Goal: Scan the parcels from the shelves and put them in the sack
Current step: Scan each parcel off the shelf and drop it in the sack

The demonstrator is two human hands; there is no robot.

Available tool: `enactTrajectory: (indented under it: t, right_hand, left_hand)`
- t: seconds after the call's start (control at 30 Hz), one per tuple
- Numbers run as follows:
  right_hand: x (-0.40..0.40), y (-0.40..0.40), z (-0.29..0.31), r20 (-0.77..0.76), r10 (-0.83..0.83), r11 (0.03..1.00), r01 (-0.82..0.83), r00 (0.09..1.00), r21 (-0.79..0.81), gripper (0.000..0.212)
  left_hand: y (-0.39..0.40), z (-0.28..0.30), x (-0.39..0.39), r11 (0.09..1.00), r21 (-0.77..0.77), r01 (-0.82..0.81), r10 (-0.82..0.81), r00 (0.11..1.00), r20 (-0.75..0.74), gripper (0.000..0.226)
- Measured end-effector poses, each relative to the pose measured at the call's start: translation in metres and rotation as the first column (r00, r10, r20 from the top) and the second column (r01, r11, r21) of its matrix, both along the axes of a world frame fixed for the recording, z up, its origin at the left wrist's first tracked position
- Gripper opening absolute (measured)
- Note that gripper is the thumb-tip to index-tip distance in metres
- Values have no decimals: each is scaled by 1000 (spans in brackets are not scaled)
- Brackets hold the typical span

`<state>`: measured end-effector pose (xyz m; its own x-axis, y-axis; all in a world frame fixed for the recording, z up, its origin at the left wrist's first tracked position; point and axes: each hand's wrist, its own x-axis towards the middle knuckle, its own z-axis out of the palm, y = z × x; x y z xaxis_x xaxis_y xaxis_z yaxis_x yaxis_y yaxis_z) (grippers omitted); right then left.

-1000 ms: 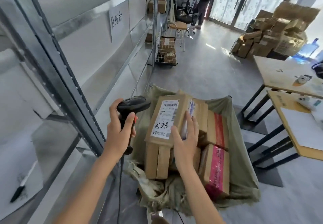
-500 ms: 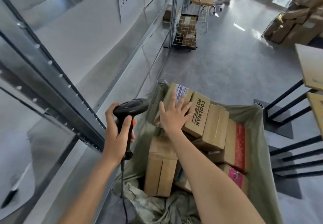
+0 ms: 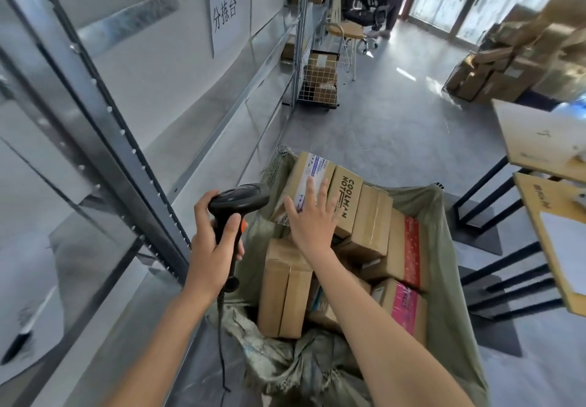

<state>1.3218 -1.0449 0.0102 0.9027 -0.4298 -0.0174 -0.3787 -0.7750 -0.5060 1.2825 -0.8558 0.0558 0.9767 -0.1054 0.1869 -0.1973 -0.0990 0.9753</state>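
Note:
My left hand [image 3: 213, 245] grips a black barcode scanner [image 3: 237, 199] by its handle, just left of the sack. The green woven sack [image 3: 444, 248] stands open on the floor and holds several cardboard parcels. My right hand [image 3: 312, 216] lies flat with fingers spread on a brown parcel with a white label [image 3: 306, 173], which leans at the sack's far left corner. Beside it sits a box printed COOLMAN [image 3: 348, 203]. A tall plain box [image 3: 283, 289] stands on end in the sack below my right wrist.
Metal shelving [image 3: 104, 114] runs along my left, with a black pen [image 3: 16, 341] lying on its shelf. Wooden tables [image 3: 551, 213] on black legs stand at the right. A wire cart of boxes [image 3: 318, 81], a pile of parcels [image 3: 520, 67] and a person by a chair are farther off.
My right hand carried the labelled parcel down into the sack's far left corner and went from gripping it to lying flat on it. My left hand kept the scanner in place.

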Motion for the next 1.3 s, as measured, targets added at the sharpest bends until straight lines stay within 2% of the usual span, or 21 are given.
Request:
enactTrajectory:
  t: [0.3, 0.53, 0.67, 0.8, 0.93, 1.03, 1.2, 1.3]
  right_hand:
    - [-117, 51, 42, 122, 45, 999, -42, 992, -27, 70]
    - [-206, 95, 74, 174, 143, 990, -140, 974, -26, 67]
    - [-235, 104, 97, 244, 213, 977, -211, 946, -35, 66]
    - [-260, 109, 116, 289, 335, 941, -335, 897, -49, 66]
    - [-284, 114, 129, 311, 494, 866, -491, 812, -92, 65]
    - [-307, 127, 134, 295, 624, 778, -608, 724, -157, 67]
    - [-360, 173, 147, 351, 770, 620, -753, 533, -218, 67]
    - [-401, 217, 154, 391, 827, 500, -846, 404, -183, 66]
  left_hand:
    - [43, 27, -93, 999, -16, 49, -47, 996, 80, 34]
    - [72, 53, -169, 998, -51, 41, -34, 991, 131, 32]
    - [76, 79, -197, 999, -45, -7, 15, 983, 185, 34]
    - [76, 103, -230, 991, -18, -133, 134, 959, 250, 36]
    - [85, 115, -274, 962, -15, -273, 265, 919, 293, 36]
    - [100, 118, -321, 906, -24, -423, 410, 859, 307, 37]
    - [138, 127, -421, 752, -1, -659, 629, 717, 300, 38]
    - [165, 138, -490, 644, 19, -765, 724, 617, 307, 40]
